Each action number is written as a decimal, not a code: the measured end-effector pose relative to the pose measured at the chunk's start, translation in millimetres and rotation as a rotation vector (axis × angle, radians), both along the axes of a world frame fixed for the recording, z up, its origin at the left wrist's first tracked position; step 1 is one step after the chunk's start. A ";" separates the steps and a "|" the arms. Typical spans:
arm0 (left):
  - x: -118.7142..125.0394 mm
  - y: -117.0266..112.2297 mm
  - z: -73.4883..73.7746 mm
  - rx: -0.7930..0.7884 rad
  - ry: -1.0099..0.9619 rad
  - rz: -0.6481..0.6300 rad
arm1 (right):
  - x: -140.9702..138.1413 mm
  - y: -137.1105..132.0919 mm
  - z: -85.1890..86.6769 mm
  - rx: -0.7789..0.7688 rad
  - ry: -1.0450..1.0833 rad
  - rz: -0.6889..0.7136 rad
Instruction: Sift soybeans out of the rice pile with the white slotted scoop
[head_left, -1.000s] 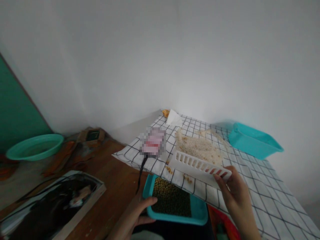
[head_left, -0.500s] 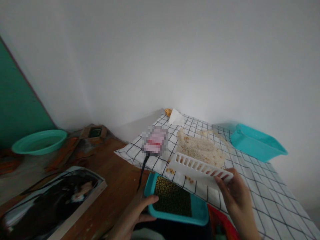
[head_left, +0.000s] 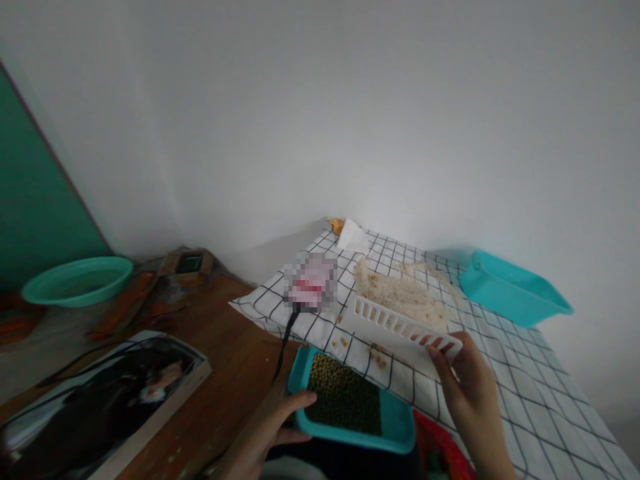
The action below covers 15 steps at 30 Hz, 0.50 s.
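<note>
My left hand (head_left: 273, 427) grips the near left rim of a teal tray (head_left: 400, 427) filled with green beans (head_left: 343, 397), held below the table's front edge. A white slotted basket (head_left: 395, 327) is tilted on the checked cloth (head_left: 515, 393), and my right hand (head_left: 463, 380) holds its right end. Behind the basket lies a pile of rice mixed with tan bits (head_left: 400, 293). A few tan beans (head_left: 377, 357) are scattered on the cloth near the edge.
An empty teal tray (head_left: 510, 290) stands at the back right by the wall. A pixelated pink object (head_left: 310, 283) with a black cord lies on the cloth's left part. A green basin (head_left: 75, 280) and a framed picture (head_left: 105, 400) sit on the wooden surface at left.
The white basket has shifted a little toward the rice pile and rose slightly. My left hand and the bean tray stay in place.
</note>
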<state>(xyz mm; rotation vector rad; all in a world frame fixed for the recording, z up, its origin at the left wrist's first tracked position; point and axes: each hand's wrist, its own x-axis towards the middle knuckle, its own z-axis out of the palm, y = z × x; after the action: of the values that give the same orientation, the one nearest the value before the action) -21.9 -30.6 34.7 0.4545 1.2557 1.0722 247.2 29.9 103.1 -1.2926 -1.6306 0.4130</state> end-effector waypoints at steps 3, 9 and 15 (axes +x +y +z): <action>4.3 0.9 -5.3 -0.022 0.037 0.022 | 0.1 2.3 -2.3 -0.030 0.054 -0.004; 8.3 -1.4 -4.3 0.001 0.050 0.045 | -2.2 1.4 -5.3 -0.055 0.088 0.019; 1.3 -5.4 15.7 0.017 0.011 0.016 | 10.3 -2.8 3.2 -0.019 0.051 0.009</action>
<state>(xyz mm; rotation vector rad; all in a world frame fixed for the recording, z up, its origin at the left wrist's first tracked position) -20.5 -36.0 50.4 0.4644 1.2631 1.0962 257.5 27.1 106.3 -1.2792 -1.5935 0.4643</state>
